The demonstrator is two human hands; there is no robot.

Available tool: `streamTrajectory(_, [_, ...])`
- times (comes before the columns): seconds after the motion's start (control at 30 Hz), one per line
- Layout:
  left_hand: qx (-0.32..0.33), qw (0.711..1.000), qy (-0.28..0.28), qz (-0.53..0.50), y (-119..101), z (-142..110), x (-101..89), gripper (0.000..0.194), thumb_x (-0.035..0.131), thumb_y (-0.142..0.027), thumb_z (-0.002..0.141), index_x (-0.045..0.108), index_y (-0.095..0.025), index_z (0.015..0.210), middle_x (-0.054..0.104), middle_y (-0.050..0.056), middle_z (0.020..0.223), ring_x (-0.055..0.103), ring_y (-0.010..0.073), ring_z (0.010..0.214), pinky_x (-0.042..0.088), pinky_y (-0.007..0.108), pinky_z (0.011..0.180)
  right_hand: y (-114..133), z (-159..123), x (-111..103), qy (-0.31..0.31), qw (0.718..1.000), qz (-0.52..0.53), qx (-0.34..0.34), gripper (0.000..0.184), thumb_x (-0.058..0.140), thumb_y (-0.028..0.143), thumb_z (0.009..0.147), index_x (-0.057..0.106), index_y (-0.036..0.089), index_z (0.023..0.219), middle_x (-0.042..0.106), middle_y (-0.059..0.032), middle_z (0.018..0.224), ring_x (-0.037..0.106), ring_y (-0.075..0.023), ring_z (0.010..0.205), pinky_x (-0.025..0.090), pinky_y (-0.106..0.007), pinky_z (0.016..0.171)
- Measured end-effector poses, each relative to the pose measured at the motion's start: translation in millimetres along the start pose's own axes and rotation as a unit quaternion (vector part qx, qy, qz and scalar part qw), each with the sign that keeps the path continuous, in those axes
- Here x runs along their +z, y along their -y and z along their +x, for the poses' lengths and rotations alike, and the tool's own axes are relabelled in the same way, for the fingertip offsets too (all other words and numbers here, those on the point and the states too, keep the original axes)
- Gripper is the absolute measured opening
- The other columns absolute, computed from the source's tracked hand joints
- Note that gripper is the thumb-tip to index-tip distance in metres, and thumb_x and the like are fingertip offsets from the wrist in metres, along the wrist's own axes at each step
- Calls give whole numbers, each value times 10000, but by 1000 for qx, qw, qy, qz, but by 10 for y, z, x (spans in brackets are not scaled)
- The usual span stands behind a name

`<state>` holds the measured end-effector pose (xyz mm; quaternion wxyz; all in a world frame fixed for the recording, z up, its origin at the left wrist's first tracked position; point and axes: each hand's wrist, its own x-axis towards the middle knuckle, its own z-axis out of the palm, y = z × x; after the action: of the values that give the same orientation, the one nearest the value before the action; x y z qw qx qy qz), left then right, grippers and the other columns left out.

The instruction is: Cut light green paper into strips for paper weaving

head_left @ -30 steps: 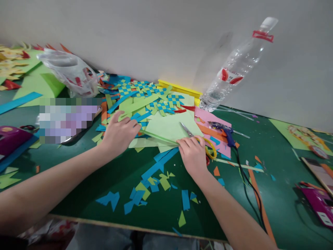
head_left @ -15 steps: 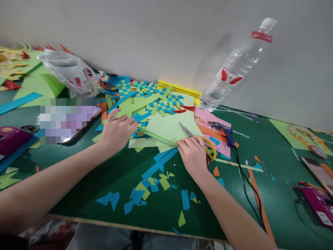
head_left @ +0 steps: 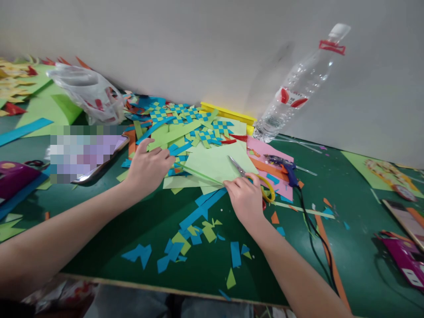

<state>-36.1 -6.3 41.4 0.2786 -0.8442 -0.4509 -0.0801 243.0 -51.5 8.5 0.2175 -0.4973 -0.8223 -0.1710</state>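
Note:
A narrow light-green paper strip (head_left: 202, 174) runs between my two hands, just above pale green sheets (head_left: 212, 159). My left hand (head_left: 150, 161) has its fingers closed on the strip's left end. My right hand (head_left: 245, 198) pinches the other end between thumb and fingertips. Right behind the right hand lie scissors (head_left: 239, 168) with yellow-and-red handles, their blades pointing away to the left; the hand partly covers the handles. Woven blue-and-green paper pieces (head_left: 208, 134) are heaped beyond the sheets.
Blue and green scraps (head_left: 175, 249) litter the table's front. A glue gun (head_left: 289, 172) with a trailing black cord lies on pink paper (head_left: 285, 190). A plastic bottle (head_left: 298, 88) leans against the wall. At left are a phone (head_left: 115, 148) and a plastic bag (head_left: 96, 95).
Almost nothing differs. The right hand and its end of the strip have shifted very slightly left, and the whole view has drifted a little.

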Motion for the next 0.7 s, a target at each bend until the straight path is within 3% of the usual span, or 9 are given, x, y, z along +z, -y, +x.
streamTrajectory(0.13, [2, 1000, -21, 13, -9, 0, 2, 325, 389, -16, 858, 653, -205, 844, 641, 10, 717, 647, 179, 758, 410, 493, 998, -3, 1, -1, 6, 1000, 6, 2, 283, 506, 35, 872, 731, 207, 875, 657, -10, 690, 574, -153, 672, 343, -378, 960])
streamTrajectory(0.4, [25, 996, -32, -80, -89, 8, 21, 259, 460, -91, 899, 684, -216, 862, 710, 62, 942, 661, 236, 894, 330, 525, 1073, -15, -5, 33, 5, 1000, 21, -3, 251, 518, 52, 882, 729, 188, 885, 657, -19, 706, 568, -160, 675, 392, -363, 936])
streamTrajectory(0.7, [86, 987, -73, -119, -187, -10, -17, 321, 427, -17, 887, 685, -208, 876, 711, 46, 921, 665, 206, 867, 374, 493, 1058, -20, -10, 55, 6, 998, 59, -19, 230, 515, 55, 887, 725, 149, 905, 646, -41, 725, 571, -180, 714, 439, -354, 914])
